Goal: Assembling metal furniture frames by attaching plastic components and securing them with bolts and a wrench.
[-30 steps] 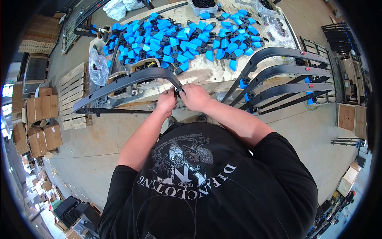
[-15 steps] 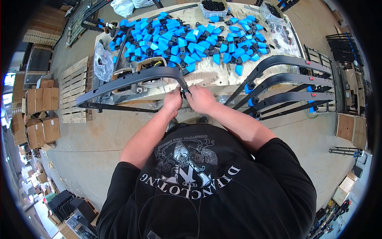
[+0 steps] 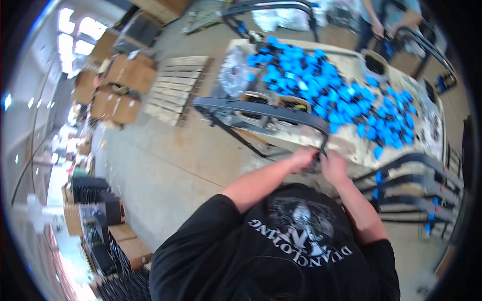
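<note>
A black curved bar frame (image 3: 261,108) reaches from the near edge of the table out to the left, its bent end coming down between my hands. My left hand (image 3: 304,159) is closed on that end from the left. Pressed close on the other side, my right hand (image 3: 335,168) also has its fingers closed around it. Whatever small part lies between the fingertips is hidden and blurred. Just beyond my hands, many blue and black plastic pieces (image 3: 346,93) lie heaped on the wooden table (image 3: 346,146).
Similar black frames (image 3: 422,178) with blue pieces stand to the right. Boxes of small black parts (image 3: 293,108) and a clear plastic bag (image 3: 234,72) sit at the table's left. Across the table a co-worker's hands (image 3: 379,27) are near another frame. A wooden pallet (image 3: 175,88) lies at left.
The view has swung to the left and blurred, so the table and my hands appear farther right. Both hands stay on the frame's end. A co-worker has come into view across the table.
</note>
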The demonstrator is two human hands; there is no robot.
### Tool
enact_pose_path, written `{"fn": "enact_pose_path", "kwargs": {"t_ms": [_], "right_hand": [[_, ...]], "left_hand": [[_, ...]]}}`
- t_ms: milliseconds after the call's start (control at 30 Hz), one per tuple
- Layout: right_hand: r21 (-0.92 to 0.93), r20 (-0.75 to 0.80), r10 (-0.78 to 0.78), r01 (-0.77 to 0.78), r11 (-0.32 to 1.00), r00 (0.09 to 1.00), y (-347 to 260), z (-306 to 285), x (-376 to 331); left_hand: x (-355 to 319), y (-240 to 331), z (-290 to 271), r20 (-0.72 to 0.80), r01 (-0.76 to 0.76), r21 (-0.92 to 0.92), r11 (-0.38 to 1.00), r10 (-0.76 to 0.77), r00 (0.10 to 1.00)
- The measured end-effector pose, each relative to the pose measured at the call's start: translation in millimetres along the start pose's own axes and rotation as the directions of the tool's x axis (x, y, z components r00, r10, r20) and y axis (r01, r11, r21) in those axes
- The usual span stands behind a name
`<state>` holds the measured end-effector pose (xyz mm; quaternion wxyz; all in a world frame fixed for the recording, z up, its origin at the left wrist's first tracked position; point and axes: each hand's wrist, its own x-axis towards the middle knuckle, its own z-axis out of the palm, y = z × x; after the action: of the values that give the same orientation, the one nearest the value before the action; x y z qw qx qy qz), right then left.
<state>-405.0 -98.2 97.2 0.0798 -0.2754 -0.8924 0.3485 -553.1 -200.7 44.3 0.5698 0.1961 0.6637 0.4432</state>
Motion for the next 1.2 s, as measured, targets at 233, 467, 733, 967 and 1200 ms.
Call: {"fn": "enact_pose_path", "kwargs": {"t_ms": [233, 467, 733, 967, 1200], "right_hand": [[0.026, 0.003, -0.035, 0.035, 0.999, 0.999, -4, -3, -3], [-0.012, 0.03, 0.015, -0.015, 1.0, 0.999, -10, -5, 0], [-0.017, 0.04, 0.039, -0.039, 0.999, 0.998, -13, -7, -1], [0.004, 0.039, 0.046, -0.046, 0.999, 0.998, -12, -7, -1], [0.021, -0.041, -0.034, 0.035, 0.999, 0.999, -7, -2, -1]], "left_hand": [[-20, 9, 1, -0.08, -0.432, 0.018, 0.902, 0.432, 0.898], [-22, 11, 4, -0.197, -0.422, 0.025, 0.906, 0.419, 0.886], [-16, 9, 4, -0.257, -0.38, -0.209, 0.901, 0.324, 0.91], [-18, 12, 3, -0.262, -0.401, -0.289, 0.87, 0.331, 0.907], [-10, 24, 5, -0.203, 0.118, 0.155, 0.981, -0.085, 0.975]]}}
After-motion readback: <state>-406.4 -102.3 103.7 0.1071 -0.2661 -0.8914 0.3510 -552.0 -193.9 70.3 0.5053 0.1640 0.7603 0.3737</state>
